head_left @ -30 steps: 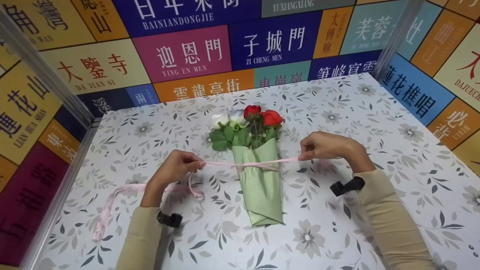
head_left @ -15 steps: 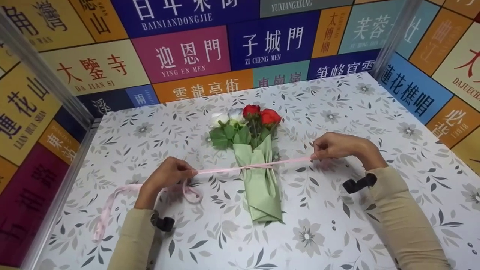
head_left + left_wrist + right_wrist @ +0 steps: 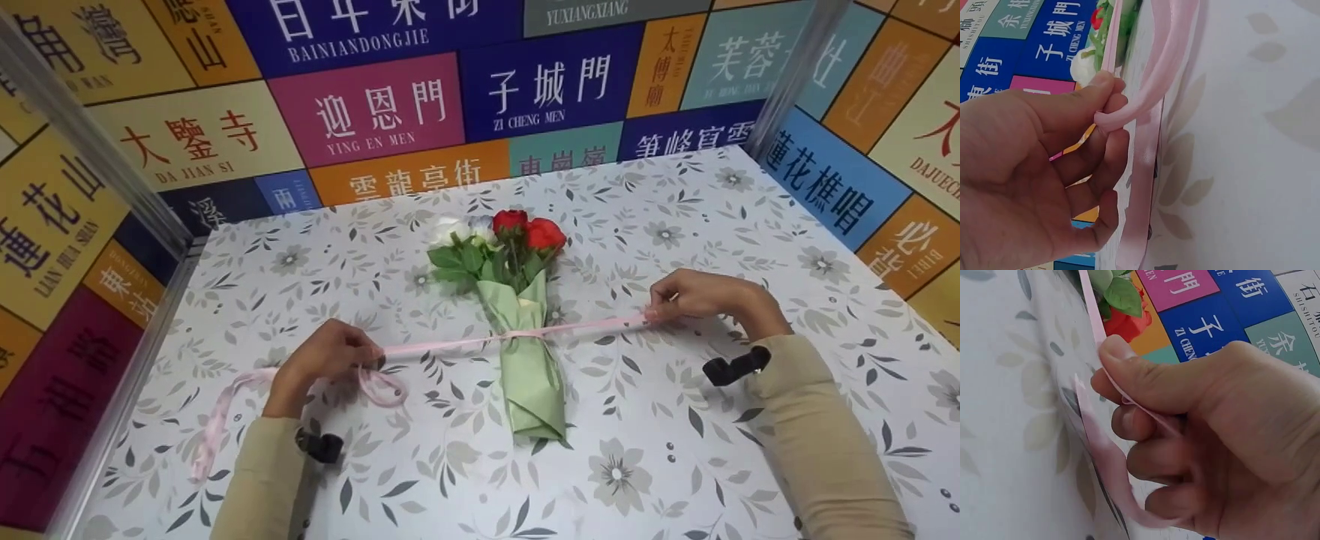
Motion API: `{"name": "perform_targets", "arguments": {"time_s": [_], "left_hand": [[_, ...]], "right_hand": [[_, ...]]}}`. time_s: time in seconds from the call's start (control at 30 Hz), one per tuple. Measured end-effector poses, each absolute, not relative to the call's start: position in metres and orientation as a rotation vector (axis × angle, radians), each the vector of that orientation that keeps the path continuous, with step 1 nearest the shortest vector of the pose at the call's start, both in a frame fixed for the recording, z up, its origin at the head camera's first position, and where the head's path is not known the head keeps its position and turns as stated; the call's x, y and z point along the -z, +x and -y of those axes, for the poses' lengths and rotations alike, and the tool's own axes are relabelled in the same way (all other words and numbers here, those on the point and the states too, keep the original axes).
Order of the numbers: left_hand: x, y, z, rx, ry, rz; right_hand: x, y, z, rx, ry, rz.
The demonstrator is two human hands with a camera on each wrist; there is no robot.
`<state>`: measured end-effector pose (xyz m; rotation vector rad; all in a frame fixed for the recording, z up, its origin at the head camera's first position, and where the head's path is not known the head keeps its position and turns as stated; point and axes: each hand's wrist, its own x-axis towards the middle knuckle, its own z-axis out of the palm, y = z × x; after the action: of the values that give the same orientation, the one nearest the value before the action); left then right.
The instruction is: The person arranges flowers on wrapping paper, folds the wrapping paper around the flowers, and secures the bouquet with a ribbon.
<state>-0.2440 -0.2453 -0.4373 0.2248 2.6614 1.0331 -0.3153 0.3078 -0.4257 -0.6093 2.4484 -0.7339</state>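
Observation:
A bouquet lies at mid-table, its stems wrapped in light green paper [image 3: 529, 382], with red roses [image 3: 545, 235], white flowers [image 3: 448, 231] and green leaves at the top. A pink ribbon [image 3: 442, 346] circles the wrapping at its cinched waist and stretches straight out to both sides. My left hand [image 3: 330, 352] pinches one side between thumb and forefinger; in the left wrist view the slack ribbon [image 3: 1154, 84] loops over its fingers. On the other side my right hand [image 3: 697, 295] pinches the ribbon, and its free tail [image 3: 1109, 469] curls under the fingers in the right wrist view.
The loose ribbon tail [image 3: 216, 427] trails over the tabletop at left. The table [image 3: 615, 480] has a leaf-and-flower print. Panels with large lettering [image 3: 367, 105] rise behind it and at both sides, with metal posts at the corners.
Both hands have moved apart, the left one leftward and the right one rightward. The ribbon has tightened, the paper is gathered narrower at the waist, and the bouquet has shifted slightly.

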Motion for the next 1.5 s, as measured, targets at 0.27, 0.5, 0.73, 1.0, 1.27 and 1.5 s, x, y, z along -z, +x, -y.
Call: {"name": "perform_targets", "arguments": {"time_s": [0.27,0.5,0.73,1.0,1.27,1.5], "left_hand": [[0.440,-0.243,0.252,-0.984,0.124,-2.684],[0.439,-0.242,0.254,-0.920,0.009,-2.693],[0.439,-0.240,0.262,-0.923,-0.053,-2.746],[0.435,-0.238,0.264,-0.935,-0.126,-2.711],[0.428,-0.242,0.244,-0.836,-0.062,-2.728],[0.421,-0.238,0.228,-0.738,-0.056,-2.792]], "right_hand": [[0.424,-0.314,-0.318,0.678,-0.641,-2.486],[0.427,-0.314,-0.325,0.607,-0.652,-2.506],[0.430,-0.314,-0.329,0.603,-0.631,-2.514],[0.433,-0.314,-0.327,0.598,-0.576,-2.483],[0.422,-0.309,-0.317,0.513,-0.535,-2.512],[0.407,-0.300,-0.298,0.451,-0.503,-2.582]]}}
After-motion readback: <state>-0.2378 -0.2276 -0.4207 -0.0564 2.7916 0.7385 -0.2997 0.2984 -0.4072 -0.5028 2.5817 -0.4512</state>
